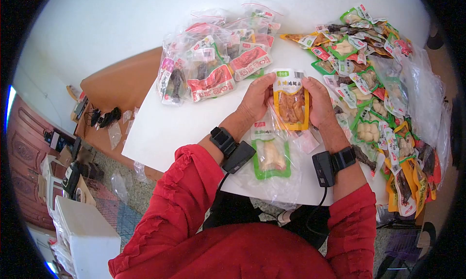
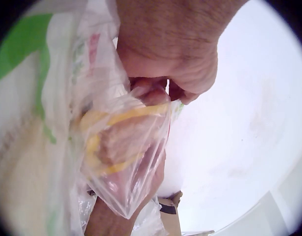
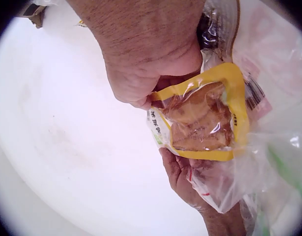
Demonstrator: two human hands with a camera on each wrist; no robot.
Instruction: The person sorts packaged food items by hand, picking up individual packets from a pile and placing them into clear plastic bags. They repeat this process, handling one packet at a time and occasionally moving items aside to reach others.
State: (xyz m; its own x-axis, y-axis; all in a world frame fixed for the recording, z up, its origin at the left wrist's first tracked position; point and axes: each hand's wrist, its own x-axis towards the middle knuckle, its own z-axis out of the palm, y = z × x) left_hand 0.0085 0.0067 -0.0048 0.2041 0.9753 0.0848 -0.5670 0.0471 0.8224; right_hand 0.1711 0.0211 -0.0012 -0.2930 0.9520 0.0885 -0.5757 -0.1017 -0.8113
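A yellow-edged packet of brown meat point(image 1: 291, 104) is held upright between both hands over the white table, its printed white top facing up in the head view. My right hand point(image 1: 318, 104) pinches its right edge near the top, as the right wrist view of the packet point(image 3: 202, 118) also shows. At its left side my left hand point(image 1: 256, 100) has fingers curled round the clear plastic bag point(image 2: 129, 187), which lies against the packet. Below the hands, nearer the body, a green-edged packet with pale contents point(image 1: 270, 158) lies in clear plastic.
Filled clear bags with red-labelled packets point(image 1: 211, 82) stand at the back left of the white table point(image 1: 150, 126). A large heap of loose packets point(image 1: 366, 84) covers the right side, with empty-looking clear bags point(image 1: 424, 94) on it. A brown box point(image 1: 141, 67) stands left of the table.
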